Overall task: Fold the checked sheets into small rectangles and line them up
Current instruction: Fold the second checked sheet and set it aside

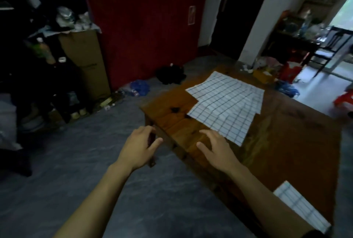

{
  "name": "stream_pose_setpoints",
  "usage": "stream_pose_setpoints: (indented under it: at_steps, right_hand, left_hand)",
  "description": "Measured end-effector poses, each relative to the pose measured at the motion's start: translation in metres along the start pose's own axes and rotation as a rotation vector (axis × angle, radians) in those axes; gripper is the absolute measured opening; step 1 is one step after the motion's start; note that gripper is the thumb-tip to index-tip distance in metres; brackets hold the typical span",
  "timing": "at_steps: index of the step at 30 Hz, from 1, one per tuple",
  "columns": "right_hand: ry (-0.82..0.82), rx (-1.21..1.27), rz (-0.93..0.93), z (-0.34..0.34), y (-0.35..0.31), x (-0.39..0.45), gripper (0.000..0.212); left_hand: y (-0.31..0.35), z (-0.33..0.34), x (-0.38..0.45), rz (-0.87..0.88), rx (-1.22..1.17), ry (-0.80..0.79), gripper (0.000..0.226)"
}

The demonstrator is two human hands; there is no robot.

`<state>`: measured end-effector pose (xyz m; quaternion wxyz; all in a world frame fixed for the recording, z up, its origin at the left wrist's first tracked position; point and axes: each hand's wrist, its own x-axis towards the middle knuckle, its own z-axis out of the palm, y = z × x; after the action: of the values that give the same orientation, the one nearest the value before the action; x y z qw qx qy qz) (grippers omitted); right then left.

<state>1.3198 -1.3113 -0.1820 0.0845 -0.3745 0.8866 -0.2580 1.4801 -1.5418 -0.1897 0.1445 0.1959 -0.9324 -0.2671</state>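
Note:
Several white checked sheets (225, 104) lie spread flat and overlapping on the brown wooden table (286, 142), toward its far side. A folded checked rectangle (300, 206) rests near the table's near right corner. My left hand (142, 147) hovers over the floor just off the table's left edge, fingers loosely curled, holding nothing. My right hand (215, 148) is over the table with fingers spread, close to the near edge of the front sheet; whether it touches the sheet is unclear.
Dark knots (174, 109) mark the tabletop. Grey floor lies to the left. A cardboard box (86, 62) with clutter stands against the red wall, black cloth (171, 74) and blue bags (140, 87) lie on the floor, and a chair (328, 48) stands far right.

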Motion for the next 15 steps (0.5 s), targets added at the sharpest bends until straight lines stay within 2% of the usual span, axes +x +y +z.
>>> stream_pose_setpoints:
  at_steps: [6,9,15]
  right_hand:
    - [-0.108,-0.083,-0.031,0.043,-0.051,0.053,0.048]
    - [-0.111,-0.155,-0.059,0.061,-0.064,0.089,0.047]
    - [-0.134,-0.157,-0.11,0.089,-0.064,0.157,0.047]
  left_hand:
    - [-0.078,-0.025,-0.005,-0.151,0.014,0.047,0.038]
    - [-0.109,-0.029,0.003,-0.203,0.002,0.071,0.037]
    - [-0.137,-0.032,0.054,-0.238,0.024,-0.01,0.039]
